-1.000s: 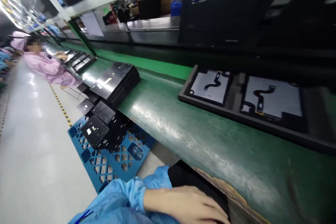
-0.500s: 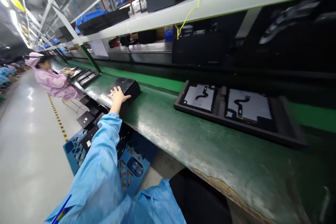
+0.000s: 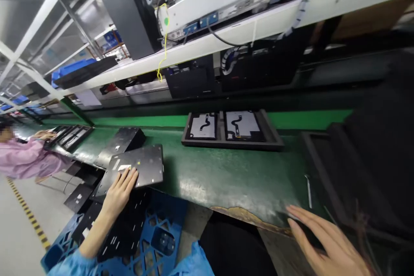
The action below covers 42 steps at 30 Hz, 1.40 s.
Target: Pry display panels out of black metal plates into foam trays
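My left hand [image 3: 120,192] is on the near edge of a flat black panel [image 3: 145,164] with small pale labels. Its fingers lie over the top face; the thumb is hidden, apparently under the edge. The panel is tilted and sticks out past the bench edge, in front of a stack of similar black panels [image 3: 124,140]. My right hand [image 3: 326,241] is at the lower right by the bench edge, fingers stretched out, holding nothing. A thin metal tool [image 3: 309,192] lies on the bench just beyond it.
A dark foam tray [image 3: 233,144] with two grey screen-like parts and black ribbon cables lies on the green bench [image 3: 207,177]. Dark foam trays [image 3: 323,159] stand at right. Below left, more black panels rest on a blue pallet [image 3: 152,246]. A person in pink [image 3: 35,155] works farther left.
The view has turned right. My left hand has drawn one black panel off the stack towards me. My right hand has come into view at the lower right.
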Each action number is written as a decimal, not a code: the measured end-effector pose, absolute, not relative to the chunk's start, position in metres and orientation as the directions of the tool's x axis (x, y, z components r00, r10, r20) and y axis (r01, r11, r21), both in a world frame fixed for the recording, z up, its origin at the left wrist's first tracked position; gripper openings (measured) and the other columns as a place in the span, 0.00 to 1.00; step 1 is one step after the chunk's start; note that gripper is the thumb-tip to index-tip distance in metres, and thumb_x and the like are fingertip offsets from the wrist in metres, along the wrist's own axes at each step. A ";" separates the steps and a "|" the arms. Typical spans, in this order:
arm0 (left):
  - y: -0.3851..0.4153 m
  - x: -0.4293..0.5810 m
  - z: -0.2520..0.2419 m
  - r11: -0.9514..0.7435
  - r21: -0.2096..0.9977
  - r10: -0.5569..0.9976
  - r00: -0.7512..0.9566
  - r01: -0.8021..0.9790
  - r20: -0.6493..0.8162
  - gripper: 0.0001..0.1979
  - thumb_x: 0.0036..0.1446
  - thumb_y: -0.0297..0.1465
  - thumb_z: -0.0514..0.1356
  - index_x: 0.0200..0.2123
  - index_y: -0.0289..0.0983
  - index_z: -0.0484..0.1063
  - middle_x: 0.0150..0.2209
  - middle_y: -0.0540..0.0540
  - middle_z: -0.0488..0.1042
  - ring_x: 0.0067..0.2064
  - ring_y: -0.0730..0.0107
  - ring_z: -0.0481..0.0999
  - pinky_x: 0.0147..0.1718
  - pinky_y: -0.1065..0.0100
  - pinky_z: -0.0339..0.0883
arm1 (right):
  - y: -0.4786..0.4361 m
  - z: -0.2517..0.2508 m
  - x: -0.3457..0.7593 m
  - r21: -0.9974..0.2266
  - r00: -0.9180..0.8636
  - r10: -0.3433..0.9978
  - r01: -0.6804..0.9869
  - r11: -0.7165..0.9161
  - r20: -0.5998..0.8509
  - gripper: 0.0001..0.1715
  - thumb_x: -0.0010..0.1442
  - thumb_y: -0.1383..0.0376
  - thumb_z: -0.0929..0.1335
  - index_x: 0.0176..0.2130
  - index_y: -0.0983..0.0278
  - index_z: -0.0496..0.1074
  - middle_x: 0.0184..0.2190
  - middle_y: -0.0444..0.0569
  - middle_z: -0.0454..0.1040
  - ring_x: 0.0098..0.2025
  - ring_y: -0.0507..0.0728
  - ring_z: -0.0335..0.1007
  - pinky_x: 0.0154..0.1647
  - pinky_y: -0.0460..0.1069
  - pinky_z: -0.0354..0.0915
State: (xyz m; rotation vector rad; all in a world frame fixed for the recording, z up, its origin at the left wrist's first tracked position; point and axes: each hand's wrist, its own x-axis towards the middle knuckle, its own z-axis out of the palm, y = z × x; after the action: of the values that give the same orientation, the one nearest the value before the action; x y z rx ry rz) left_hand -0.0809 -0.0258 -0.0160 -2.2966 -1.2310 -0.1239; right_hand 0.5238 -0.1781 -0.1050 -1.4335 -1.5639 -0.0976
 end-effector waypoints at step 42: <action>0.060 0.334 -0.095 -0.772 0.265 0.628 0.757 0.577 0.182 0.30 0.79 0.44 0.50 0.73 0.33 0.66 0.67 0.34 0.74 0.66 0.46 0.71 0.66 0.49 0.62 | -0.295 -0.162 0.465 -0.907 0.467 0.830 0.123 -0.403 -0.306 0.15 0.74 0.50 0.65 0.41 0.57 0.68 0.33 0.42 0.71 0.37 0.57 0.69 0.41 0.50 0.66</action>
State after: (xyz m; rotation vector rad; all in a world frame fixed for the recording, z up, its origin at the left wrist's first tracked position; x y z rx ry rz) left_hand 0.3345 0.0600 -0.0948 -3.1239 -1.0831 -0.4401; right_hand 0.4655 -0.2950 -0.1618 -1.8256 -0.8057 0.9984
